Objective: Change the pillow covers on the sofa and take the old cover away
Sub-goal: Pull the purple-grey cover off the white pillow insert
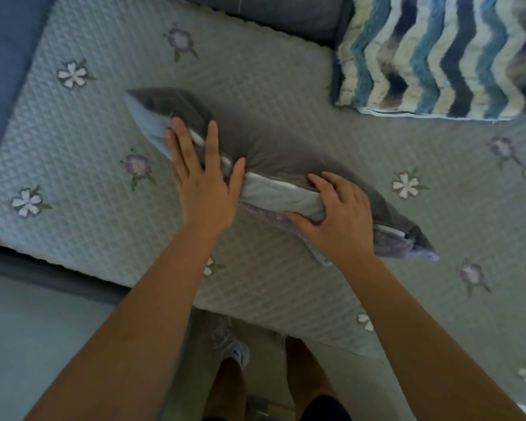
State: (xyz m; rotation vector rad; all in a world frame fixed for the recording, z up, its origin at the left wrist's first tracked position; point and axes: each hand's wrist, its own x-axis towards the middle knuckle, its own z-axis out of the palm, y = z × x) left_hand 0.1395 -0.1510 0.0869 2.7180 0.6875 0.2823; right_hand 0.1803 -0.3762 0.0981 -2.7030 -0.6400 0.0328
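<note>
A pillow in a grey cover lies diagonally on the quilted sofa seat, its open edge toward me. A pale insert shows through the opening between my hands. My left hand presses flat on the left part of the opening, fingers spread. My right hand grips the cover's edge and the insert near the right end. A light blue corner of fabric sticks out at the pillow's far left. A purple patterned fabric peeks out under the right end.
A fluffy pillow with blue, navy and white zigzag stripes leans at the back right of the sofa. The blue sofa arm runs along the left. My legs and a white slipper stand on the floor at the seat's front edge.
</note>
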